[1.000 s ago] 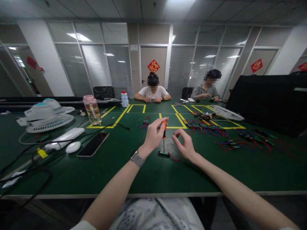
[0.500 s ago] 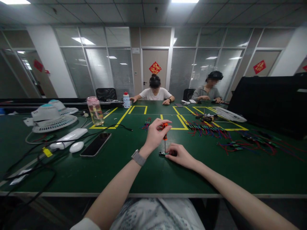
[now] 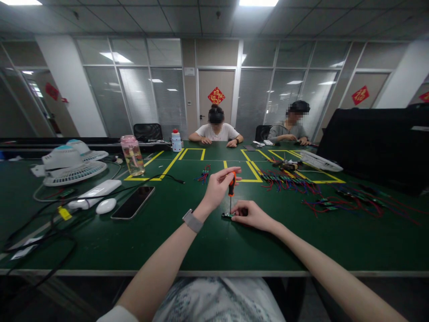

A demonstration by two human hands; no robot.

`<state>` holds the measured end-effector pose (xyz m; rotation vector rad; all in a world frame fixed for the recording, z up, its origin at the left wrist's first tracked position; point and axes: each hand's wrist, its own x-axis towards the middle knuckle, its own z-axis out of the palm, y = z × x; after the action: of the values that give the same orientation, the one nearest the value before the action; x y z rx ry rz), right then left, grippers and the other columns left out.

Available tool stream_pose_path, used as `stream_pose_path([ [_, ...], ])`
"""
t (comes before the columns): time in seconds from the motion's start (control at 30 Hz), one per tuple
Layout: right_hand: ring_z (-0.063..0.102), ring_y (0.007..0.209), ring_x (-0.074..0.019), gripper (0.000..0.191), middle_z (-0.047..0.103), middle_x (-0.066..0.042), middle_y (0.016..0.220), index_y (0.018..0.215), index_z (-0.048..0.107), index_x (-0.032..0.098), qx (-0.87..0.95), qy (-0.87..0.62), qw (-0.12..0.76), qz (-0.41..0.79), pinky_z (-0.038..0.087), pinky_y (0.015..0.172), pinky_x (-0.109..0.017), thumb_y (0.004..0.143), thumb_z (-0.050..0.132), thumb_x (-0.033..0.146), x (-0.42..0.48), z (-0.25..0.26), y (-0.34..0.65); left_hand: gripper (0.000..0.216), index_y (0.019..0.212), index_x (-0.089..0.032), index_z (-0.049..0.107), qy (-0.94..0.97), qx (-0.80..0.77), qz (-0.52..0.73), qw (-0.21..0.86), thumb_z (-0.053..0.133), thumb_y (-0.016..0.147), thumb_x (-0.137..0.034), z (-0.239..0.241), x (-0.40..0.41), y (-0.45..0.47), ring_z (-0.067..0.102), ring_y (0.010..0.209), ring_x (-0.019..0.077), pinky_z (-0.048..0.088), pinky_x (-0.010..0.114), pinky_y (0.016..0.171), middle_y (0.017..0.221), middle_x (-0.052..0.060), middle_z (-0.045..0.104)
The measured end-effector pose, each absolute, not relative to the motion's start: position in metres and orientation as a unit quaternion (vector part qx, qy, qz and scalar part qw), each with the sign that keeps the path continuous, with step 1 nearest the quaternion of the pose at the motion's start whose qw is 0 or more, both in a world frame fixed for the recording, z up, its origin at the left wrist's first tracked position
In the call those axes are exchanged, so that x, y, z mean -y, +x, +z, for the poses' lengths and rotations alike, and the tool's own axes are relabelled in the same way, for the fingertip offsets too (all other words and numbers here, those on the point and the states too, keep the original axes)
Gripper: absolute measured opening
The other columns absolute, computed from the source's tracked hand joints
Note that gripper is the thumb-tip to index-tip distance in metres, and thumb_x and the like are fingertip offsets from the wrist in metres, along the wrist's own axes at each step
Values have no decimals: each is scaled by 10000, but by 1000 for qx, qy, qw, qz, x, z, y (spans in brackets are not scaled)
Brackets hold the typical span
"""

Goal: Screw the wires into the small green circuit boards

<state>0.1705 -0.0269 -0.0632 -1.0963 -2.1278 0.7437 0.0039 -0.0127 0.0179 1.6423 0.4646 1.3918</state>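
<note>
In the head view, the person's left hand (image 3: 217, 190) holds a screwdriver (image 3: 232, 187) with an orange and black handle; the left grip is clamped on this handle, near its top. The screwdriver stands almost upright, with its thin shaft pointing down to a small green circuit board (image 3: 225, 215), which lies on the green worktop (image 3: 150, 250) in front of the person. The tip reaches the board, but the exact place where it meets is too small to tell. The right hand (image 3: 253, 216) is low beside the board, and its grip is closed on the board's right end between thumb and finger. On the left wrist there is a watch (image 3: 192, 221). Behind the left hand lies a small group of wired boards (image 3: 203, 174), and farther to the right lies a larger row of boards with red and blue wires (image 3: 291, 180). To the left there are a dark phone (image 3: 133, 203), a white rounded object (image 3: 106, 205) and a pink-capped bottle (image 3: 133, 157). Across the worktop sit two other persons.
</note>
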Motion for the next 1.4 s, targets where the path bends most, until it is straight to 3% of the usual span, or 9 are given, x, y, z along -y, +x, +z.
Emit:
stream_pose_path([
  [0.17, 526, 607, -113, 234, 592, 0, 693, 855, 697, 157, 807, -411, 316, 284, 426, 575, -246, 739, 701, 359, 26, -64, 171, 180, 902, -160, 714, 679, -234, 595, 362, 674, 774, -278, 19, 12, 3, 642, 709, 132, 527, 234, 635, 845, 51, 694],
  [0.27, 526, 615, -112, 210, 590, -4, 706, 852, 703, 158, 815, -407, 317, 265, 425, 582, -247, 743, 697, 337, 27, -63, 171, 132, 825, -174, 698, 691, -264, 611, 283, 689, 771, -294, 15, 12, 3, 602, 779, 128, 495, 205, 638, 862, 33, 627],
  [0.37, 525, 618, -112, 200, 589, -9, 714, 849, 702, 155, 820, -404, 313, 259, 423, 583, -247, 747, 691, 328, 28, -61, 171, 193, 923, -199, 702, 702, -270, 609, 252, 569, 871, -329, 12, 12, 4, 597, 885, 143, 498, 211, 679, 964, 50, 602],
  [0.5, 523, 592, -110, 219, 599, -13, 707, 861, 703, 155, 821, -403, 308, 261, 421, 567, -245, 776, 661, 352, 29, -60, 171, 265, 1022, -186, 686, 698, -233, 599, 315, 460, 925, -284, 15, 12, 4, 632, 979, 171, 520, 267, 792, 1068, 76, 661],
  [0.63, 528, 590, -110, 226, 607, -18, 707, 860, 708, 153, 821, -406, 312, 255, 423, 567, -245, 788, 653, 360, 30, -60, 170, 260, 1042, -137, 673, 649, -210, 594, 427, 576, 859, -295, 18, 11, 3, 686, 793, 172, 549, 321, 772, 975, 104, 715],
  [0.87, 543, 609, -114, 237, 609, -25, 715, 851, 723, 143, 815, -409, 313, 263, 421, 575, -241, 776, 670, 361, 28, -61, 170, 145, 821, -153, 715, 661, -260, 625, 322, 701, 753, -281, 19, 10, 0, 628, 771, 140, 501, 222, 655, 837, 50, 675],
  [1.1, 565, 631, -126, 259, 619, -40, 746, 858, 751, 151, 820, -398, 318, 262, 434, 612, -258, 772, 685, 386, 25, -62, 173, 276, 1088, -188, 690, 684, -239, 608, 324, 495, 903, -250, 16, 11, 2, 626, 1013, 185, 524, 269, 791, 1139, 87, 662],
  [1.27, 580, 639, -139, 291, 633, -54, 754, 871, 765, 152, 818, -393, 321, 270, 444, 627, -272, 767, 689, 412, 24, -62, 174, 297, 1114, -156, 670, 658, -234, 592, 402, 579, 857, -274, 18, 10, 3, 680, 862, 187, 551, 290, 733, 1047, 102, 705],
  [1.4, 581, 629, -137, 290, 633, -53, 753, 876, 768, 157, 816, -396, 321, 272, 446, 624, -272, 761, 695, 413, 25, -62, 174, 225, 988, -164, 716, 673, -251, 605, 344, 669, 788, -255, 16, 9, 2, 639, 751, 131, 526, 235, 684, 887, 53, 683],
])
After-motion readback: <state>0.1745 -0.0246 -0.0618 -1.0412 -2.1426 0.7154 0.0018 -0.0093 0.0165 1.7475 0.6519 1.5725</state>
